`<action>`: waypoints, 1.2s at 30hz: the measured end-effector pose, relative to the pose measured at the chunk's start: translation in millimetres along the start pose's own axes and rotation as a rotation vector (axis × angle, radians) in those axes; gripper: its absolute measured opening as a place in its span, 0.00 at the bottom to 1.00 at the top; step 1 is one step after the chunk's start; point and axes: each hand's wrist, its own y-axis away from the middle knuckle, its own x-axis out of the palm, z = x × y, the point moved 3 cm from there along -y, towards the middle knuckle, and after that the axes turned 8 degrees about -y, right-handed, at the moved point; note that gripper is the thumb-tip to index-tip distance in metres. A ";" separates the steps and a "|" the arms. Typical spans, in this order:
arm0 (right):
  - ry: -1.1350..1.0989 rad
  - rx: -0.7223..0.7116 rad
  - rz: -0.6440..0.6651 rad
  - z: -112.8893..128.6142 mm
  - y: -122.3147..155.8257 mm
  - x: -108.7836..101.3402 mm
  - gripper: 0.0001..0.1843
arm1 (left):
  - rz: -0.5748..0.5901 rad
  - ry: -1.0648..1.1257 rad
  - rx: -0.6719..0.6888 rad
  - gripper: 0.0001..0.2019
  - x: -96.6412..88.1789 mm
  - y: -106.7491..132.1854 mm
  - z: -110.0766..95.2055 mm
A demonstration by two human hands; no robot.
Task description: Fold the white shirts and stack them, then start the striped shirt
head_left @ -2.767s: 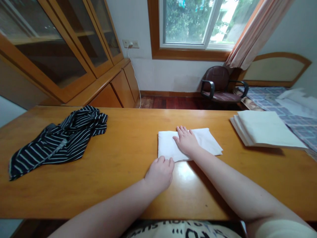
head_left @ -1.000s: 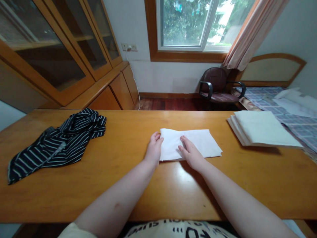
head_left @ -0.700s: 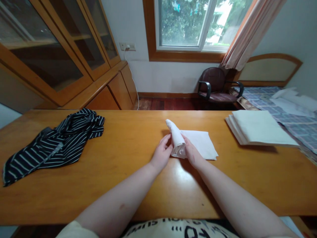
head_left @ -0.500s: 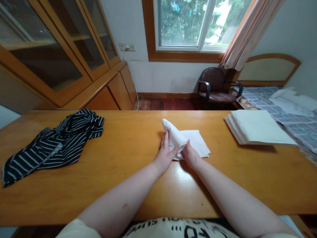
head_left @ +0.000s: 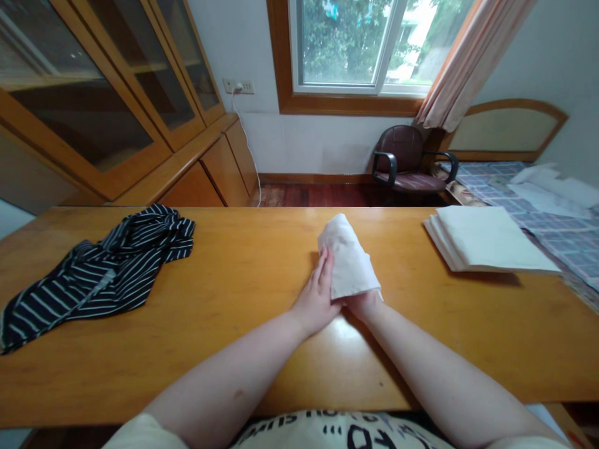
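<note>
A folded white cloth (head_left: pixel 350 262) stands tilted above the table in front of me, its lower edge toward me. My left hand (head_left: pixel 318 296) presses against its left side with the fingers straight and together, and the thumb is tucked by the lower edge. Beneath the right part of that edge my right hand (head_left: pixel 365 304) grips the cloth from below. The cloth covers its fingers.
A black-and-white striped garment (head_left: pixel 107 268) lies crumpled on the wooden table (head_left: pixel 224 368) at the left. A stack of folded white cloths (head_left: pixel 491 240) sits at the right. Beyond the table stand an armchair (head_left: pixel 405 156) and a wooden cabinet (head_left: pixel 187 181).
The cloth's flat part on the table has been folded up into the held part. The cloth now spreads broad over my right hand, and the left hand has slid to its side.
</note>
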 end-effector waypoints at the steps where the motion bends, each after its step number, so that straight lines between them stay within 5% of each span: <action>1: 0.005 0.038 -0.007 2.7 -1.2 -1.6 0.29 | 0.007 -0.037 0.018 0.51 -1.9 -0.2 -0.7; 6: 0.160 0.306 -0.058 37.5 -8.6 -15.6 0.47 | 0.133 -0.193 0.141 0.47 -5.7 -0.2 -3.8; 9: 0.321 0.345 -0.096 63.3 -12.7 -29.5 0.38 | 0.262 -0.257 0.148 0.47 -0.6 0.2 -5.6; 13: 0.570 0.233 -0.236 79.8 -18.7 -50.1 0.19 | 0.386 -0.316 0.094 0.44 6.2 -0.7 -7.7; 17: 0.711 0.093 -0.337 80.4 -24.2 -61.9 0.15 | 0.446 -0.332 0.064 0.39 10.0 -0.6 -7.6; 23: 0.887 0.109 -0.398 82.1 -25.7 -67.8 0.11 | 0.478 -0.292 -0.037 0.42 10.5 1.8 -5.2; 31: 1.290 0.046 -0.477 81.4 -27.1 -68.4 0.12 | 0.484 -0.464 0.022 0.36 1.6 7.4 -19.6; 36: 1.617 -0.079 -0.538 80.2 -27.1 -59.6 0.24 | 0.420 -0.537 0.107 0.34 2.2 10.4 -33.7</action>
